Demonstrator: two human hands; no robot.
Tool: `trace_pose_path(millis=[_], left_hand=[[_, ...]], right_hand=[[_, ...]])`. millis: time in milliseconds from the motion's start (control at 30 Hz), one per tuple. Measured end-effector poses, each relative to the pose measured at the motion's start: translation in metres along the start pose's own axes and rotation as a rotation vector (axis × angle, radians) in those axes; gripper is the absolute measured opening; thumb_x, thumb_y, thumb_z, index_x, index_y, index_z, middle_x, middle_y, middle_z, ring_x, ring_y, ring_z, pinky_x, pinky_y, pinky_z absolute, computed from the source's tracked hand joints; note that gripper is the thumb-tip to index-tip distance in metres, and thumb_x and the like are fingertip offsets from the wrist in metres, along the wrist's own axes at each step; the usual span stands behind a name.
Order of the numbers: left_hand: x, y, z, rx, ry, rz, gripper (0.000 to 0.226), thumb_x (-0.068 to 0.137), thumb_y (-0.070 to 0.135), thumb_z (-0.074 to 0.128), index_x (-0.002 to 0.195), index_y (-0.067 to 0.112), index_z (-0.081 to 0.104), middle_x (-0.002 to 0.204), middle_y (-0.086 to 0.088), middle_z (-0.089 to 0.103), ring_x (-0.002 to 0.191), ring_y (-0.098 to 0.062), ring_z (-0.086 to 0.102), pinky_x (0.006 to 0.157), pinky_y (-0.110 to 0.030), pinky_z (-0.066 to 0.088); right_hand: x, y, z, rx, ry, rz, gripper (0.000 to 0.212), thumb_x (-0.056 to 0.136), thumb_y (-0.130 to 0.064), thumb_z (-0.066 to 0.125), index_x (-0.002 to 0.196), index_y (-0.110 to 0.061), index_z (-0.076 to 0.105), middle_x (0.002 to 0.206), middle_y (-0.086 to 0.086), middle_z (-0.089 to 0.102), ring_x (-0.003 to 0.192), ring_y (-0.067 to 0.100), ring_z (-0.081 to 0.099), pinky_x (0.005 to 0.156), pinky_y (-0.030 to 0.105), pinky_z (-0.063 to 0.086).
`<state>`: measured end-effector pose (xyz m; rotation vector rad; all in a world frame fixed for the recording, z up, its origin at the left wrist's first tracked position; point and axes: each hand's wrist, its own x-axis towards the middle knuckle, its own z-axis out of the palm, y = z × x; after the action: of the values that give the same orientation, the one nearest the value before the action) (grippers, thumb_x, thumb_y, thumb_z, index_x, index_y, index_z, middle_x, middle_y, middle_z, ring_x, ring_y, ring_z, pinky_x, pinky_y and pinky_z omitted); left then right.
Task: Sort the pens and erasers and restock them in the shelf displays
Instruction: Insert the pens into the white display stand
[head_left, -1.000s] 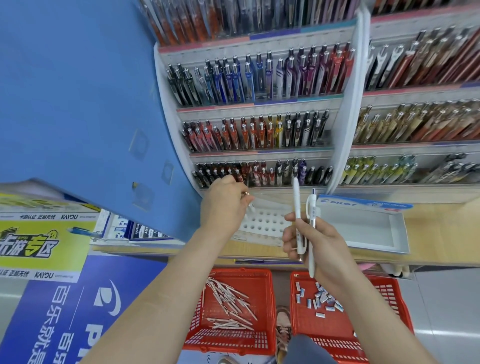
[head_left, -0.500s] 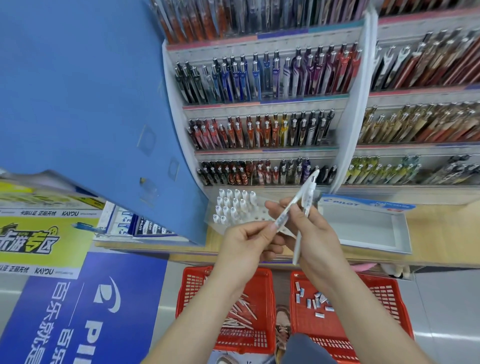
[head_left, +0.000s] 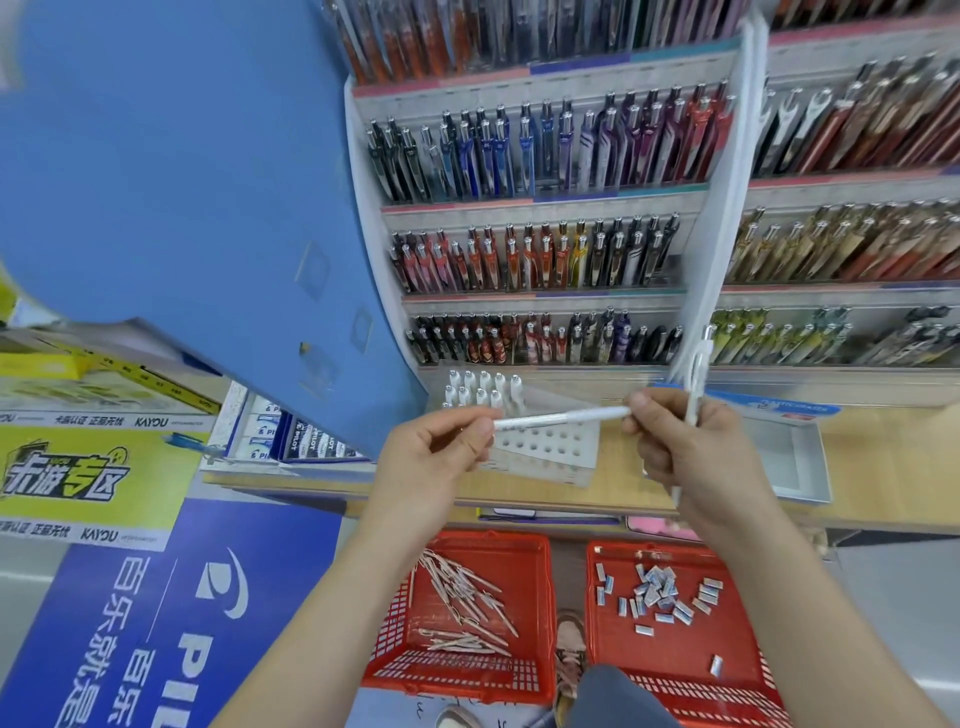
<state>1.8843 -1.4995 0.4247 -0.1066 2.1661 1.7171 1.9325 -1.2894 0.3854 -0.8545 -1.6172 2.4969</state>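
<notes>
Far left, a yellow sign (head_left: 67, 467) and a blue banner (head_left: 156, 623) front the lower shelving, with a big blue panel (head_left: 182, 182) looming above them. Tucked just under that panel's edge, small boxes (head_left: 291, 439) stand side by side on the wooden counter (head_left: 893, 457).

Down on the floor, the left basket (head_left: 537, 597), red plastic, holds a loose scatter of slim pens (head_left: 462, 597), lying every which way.

Up at counter height, the left hand (head_left: 431, 457) has thumb and forefinger pinching one end of a white pen (head_left: 561, 417). That pen lies level in mid-air, bridging both hands, right above the holder (head_left: 550, 447). The holder is a pale tray full of round holes, sitting on the counter; white capped pens (head_left: 483, 392) stand upright in its back rows, the front holes showing open.

Behind it rises the display rack (head_left: 545, 200), tier upon tier of clip pens (head_left: 519, 150) in black, blue, purple, red and orange.

On to the right hand (head_left: 696, 457): its fingertips pinch the other end of the white pen, while the remaining fingers curl round a second white pen (head_left: 695, 374), which stands upright, clip end up.

Below, the right basket (head_left: 675, 660), red as well, carries small wrapped erasers (head_left: 660, 595), clustered near the middle with a few strays.

Further right, a shallow white box (head_left: 800, 467) sits open on the counter, beneath a further bay of pens (head_left: 857, 249).
</notes>
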Motion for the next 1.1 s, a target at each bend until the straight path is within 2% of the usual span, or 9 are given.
trace_pose_path(millis=[167, 233, 300, 400, 500, 633, 800, 967, 1100], left_hand=[[0.011, 0.015, -0.002, -0.031, 0.103, 0.058, 0.01, 0.077, 0.005, 0.072, 0.086, 0.011, 0.073, 0.071, -0.005, 0.073, 0.07, -0.02, 0.069, 0.069, -0.024, 0.058], [0.018, 0.02, -0.002, 0.021, 0.135, 0.092, 0.009, 0.075, 0.006, 0.075, 0.081, 0.014, 0.074, 0.068, -0.006, 0.072, 0.068, -0.024, 0.068, 0.068, -0.029, 0.058], [0.028, 0.024, -0.001, 0.15, 0.169, 0.151, 0.012, 0.075, 0.012, 0.076, 0.074, 0.023, 0.074, 0.065, -0.003, 0.071, 0.065, -0.024, 0.067, 0.069, -0.034, 0.058], [0.045, 0.027, 0.002, 0.416, 0.181, 0.279, 0.01, 0.079, 0.022, 0.074, 0.071, 0.028, 0.073, 0.059, 0.008, 0.067, 0.058, -0.014, 0.06, 0.063, -0.031, 0.052], [0.059, 0.028, 0.012, 0.666, 0.132, 0.417, 0.012, 0.082, 0.028, 0.07, 0.073, 0.022, 0.072, 0.06, 0.007, 0.063, 0.059, -0.013, 0.056, 0.061, -0.032, 0.049], [0.073, 0.019, 0.028, 0.985, 0.071, 0.57, 0.022, 0.089, 0.032, 0.061, 0.085, 0.014, 0.073, 0.076, 0.0, 0.069, 0.075, -0.017, 0.062, 0.071, -0.034, 0.048], [0.084, 0.004, 0.038, 1.052, 0.036, 0.575, 0.024, 0.091, 0.031, 0.059, 0.087, 0.011, 0.071, 0.08, -0.003, 0.068, 0.076, -0.019, 0.062, 0.071, -0.034, 0.05], [0.089, -0.004, 0.046, 1.086, 0.015, 0.551, 0.023, 0.089, 0.029, 0.061, 0.09, 0.01, 0.073, 0.084, -0.005, 0.063, 0.08, -0.021, 0.06, 0.072, -0.036, 0.048], [0.094, -0.008, 0.051, 1.133, 0.018, 0.536, 0.024, 0.088, 0.031, 0.063, 0.088, 0.009, 0.073, 0.082, -0.003, 0.059, 0.085, -0.021, 0.054, 0.071, -0.03, 0.041]], right_hand=[[0.0, 0.02, -0.002, -0.03, -0.012, 0.054, 0.006, 0.089, -0.008, 0.06, 0.085, -0.003, 0.061, 0.064, 0.009, 0.062, 0.041, 0.009, 0.033, 0.036, 0.018, 0.024], [-0.002, 0.026, 0.0, -0.03, -0.015, 0.067, 0.005, 0.09, -0.008, 0.06, 0.085, -0.005, 0.06, 0.068, 0.01, 0.06, 0.043, 0.009, 0.034, 0.037, 0.018, 0.024], [-0.004, 0.031, 0.001, -0.064, 0.007, 0.08, 0.001, 0.092, -0.011, 0.058, 0.092, -0.012, 0.059, 0.075, 0.007, 0.058, 0.047, 0.01, 0.037, 0.039, 0.018, 0.028], [-0.004, 0.039, -0.001, -0.107, 0.054, 0.113, 0.012, 0.096, -0.018, 0.053, 0.105, -0.026, 0.056, 0.082, 0.003, 0.056, 0.053, 0.012, 0.042, 0.042, 0.02, 0.032], [-0.003, 0.045, -0.005, -0.061, 0.087, 0.156, 0.023, 0.096, -0.012, 0.048, 0.116, -0.022, 0.056, 0.083, 0.005, 0.055, 0.052, 0.013, 0.042, 0.04, 0.021, 0.031], [-0.003, 0.047, -0.008, -0.056, 0.076, 0.151, 0.029, 0.097, -0.004, 0.042, 0.116, -0.02, 0.058, 0.078, 0.005, 0.055, 0.051, 0.013, 0.039, 0.043, 0.024, 0.028], [-0.005, 0.045, -0.007, -0.081, 0.046, 0.123, 0.032, 0.098, -0.002, 0.042, 0.092, -0.023, 0.065, 0.075, 0.004, 0.053, 0.053, 0.015, 0.038, 0.052, 0.031, 0.024], [-0.004, 0.048, -0.009, -0.069, 0.025, 0.096, 0.024, 0.099, -0.008, 0.046, 0.109, -0.021, 0.063, 0.071, 0.002, 0.056, 0.05, 0.015, 0.043, 0.048, 0.027, 0.03], [-0.003, 0.049, -0.011, -0.109, 0.008, 0.105, 0.01, 0.098, -0.015, 0.05, 0.102, -0.017, 0.059, 0.074, 0.002, 0.065, 0.051, 0.017, 0.052, 0.046, 0.025, 0.036]])
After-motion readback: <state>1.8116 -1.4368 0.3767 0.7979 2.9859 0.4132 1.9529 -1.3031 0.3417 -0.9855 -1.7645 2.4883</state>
